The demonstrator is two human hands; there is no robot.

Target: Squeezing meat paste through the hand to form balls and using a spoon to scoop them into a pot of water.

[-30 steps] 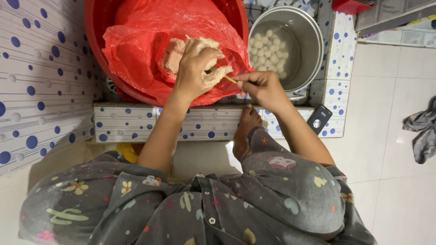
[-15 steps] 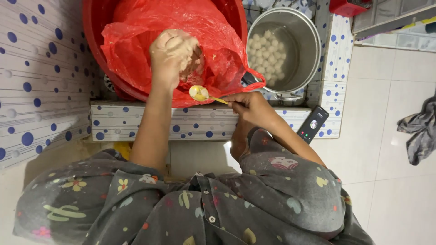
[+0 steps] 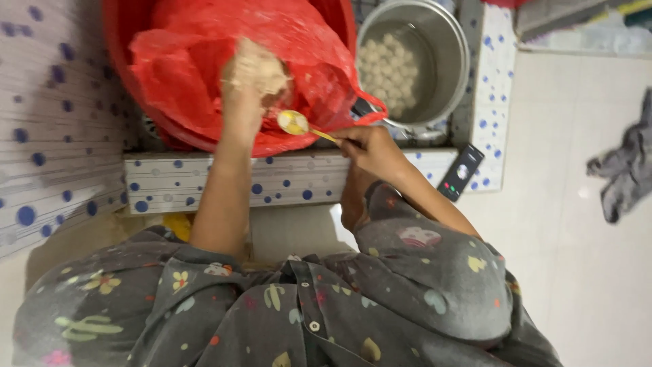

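Red plastic dominates the upper left of the head view: a round red basin [image 3: 119, 61] stands on a white ledge with blue dots [image 3: 204, 183] and is lined with a crumpled red bag [image 3: 204, 75]. Left hand [image 3: 248, 88], reaching up over the bag, is coated in pale paste; its fingers are curled together around a lump of the same paste [image 3: 261, 64], which sits at the top of the fist, above the bag's hollow. Just to the right and slightly lower, a small yellow spoon [image 3: 293, 122] lies with its bowl near the left wrist, over the bag's front edge. Its thin handle runs rightward into the right hand [image 3: 370, 146], whose fingers are pinched shut on the handle's end, close to the ledge's front edge. Further right, a steel pot [image 3: 451, 61] stands beside the basin on the same ledge and contains many pale round balls [image 3: 387, 68] lying in liquid. At the ledge's right corner rests a dark phone [image 3: 460, 172] with a lit screen. On the pale floor at the far right lies a grey cloth [image 3: 621, 177]. Grey patterned sleeves fill the lower edge.
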